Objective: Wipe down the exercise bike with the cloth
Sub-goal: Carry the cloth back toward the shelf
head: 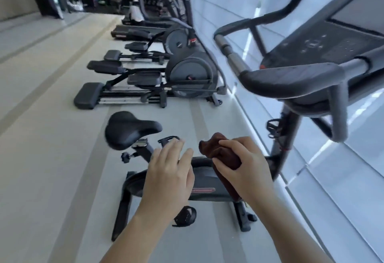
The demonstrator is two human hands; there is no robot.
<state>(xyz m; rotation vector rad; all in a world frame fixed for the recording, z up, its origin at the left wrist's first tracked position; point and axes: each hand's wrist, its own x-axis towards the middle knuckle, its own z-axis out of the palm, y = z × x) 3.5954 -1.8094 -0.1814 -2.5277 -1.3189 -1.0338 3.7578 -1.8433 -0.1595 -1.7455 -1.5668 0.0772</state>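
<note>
The exercise bike point(207, 188) stands below me, dark grey, with a black saddle point(128, 129) at left and its handlebars and console point(301, 75) at upper right. My right hand point(247, 167) is closed around a bunched dark brown cloth point(220, 150), held in the air above the bike's body. My left hand point(170, 171) hovers beside it with fingers spread and nothing in it, a short gap from the cloth. Both hands cover part of the bike's frame.
Elliptical trainers point(166, 79) stand in a row farther along the pale floor point(52, 158), beside a window wall point(311, 200) on the right. A pedal with strap point(185, 217) sticks out below my left wrist.
</note>
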